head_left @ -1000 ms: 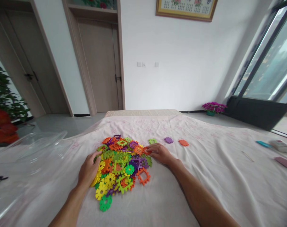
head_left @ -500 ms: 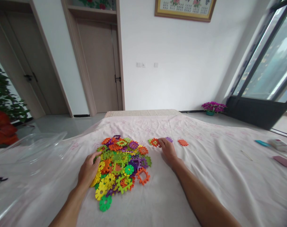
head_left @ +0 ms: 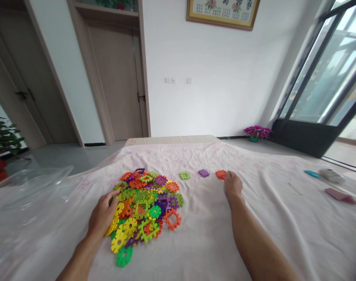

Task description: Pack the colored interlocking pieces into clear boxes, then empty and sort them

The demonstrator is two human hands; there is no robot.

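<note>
A heap of plastic interlocking pieces [head_left: 142, 208] in orange, yellow, green and purple lies on the cloth. My left hand [head_left: 103, 212] rests against the heap's left side, fingers spread, some of them hidden by the pieces. Farther right, my right hand [head_left: 233, 184] pinches the edge of an orange square piece [head_left: 220, 174] at the cloth's surface. Whether a second orange piece lies under it, I cannot tell. To its left, apart from the heap, are a purple piece [head_left: 204, 173] and a green square piece [head_left: 184, 175].
Clear plastic containers [head_left: 31, 191] stand at the left. On the right lie a blue item [head_left: 312, 174], a white packet [head_left: 331, 175], a pink item [head_left: 341, 196] and a thin stick [head_left: 296, 189]. The patterned cloth [head_left: 201, 234] has wrinkles.
My right hand has moved right with an orange square piece, from beside the green piece to the orange one's place. My left hand stays at the heap. The view has shifted slightly.
</note>
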